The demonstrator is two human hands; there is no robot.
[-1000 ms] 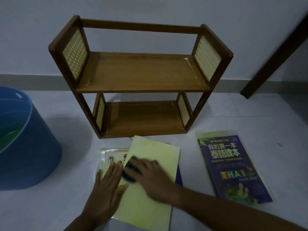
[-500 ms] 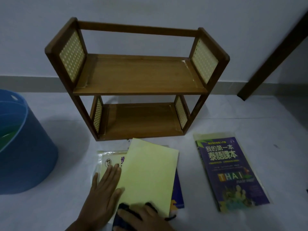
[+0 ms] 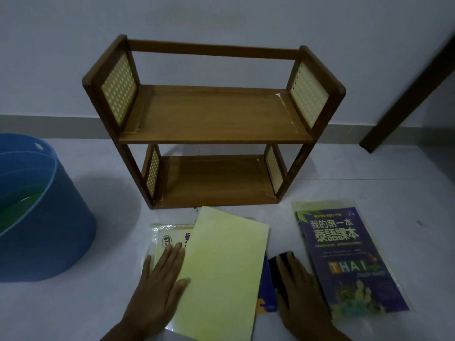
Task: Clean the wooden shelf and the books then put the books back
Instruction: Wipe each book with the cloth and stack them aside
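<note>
An empty two-tier wooden shelf (image 3: 211, 114) stands against the wall. In front of it a pale yellow book (image 3: 221, 269) lies on top of a white book (image 3: 170, 236) and a blue one (image 3: 267, 291). A purple Thai language book (image 3: 344, 257) lies to the right. My left hand (image 3: 160, 284) rests flat on the yellow book's left edge, fingers spread. My right hand (image 3: 298, 289) presses a dark cloth (image 3: 280, 260) on the floor between the blue book and the purple book.
A blue bucket (image 3: 46, 215) with something green inside stands at the left. A dark wooden leg or frame (image 3: 406, 89) slants down at the right. The white floor (image 3: 98, 303) runs to a grey skirting along the wall.
My right hand with the cloth has swept down the yellow book and off it, and now lies to its right. The left hand has stayed in place.
</note>
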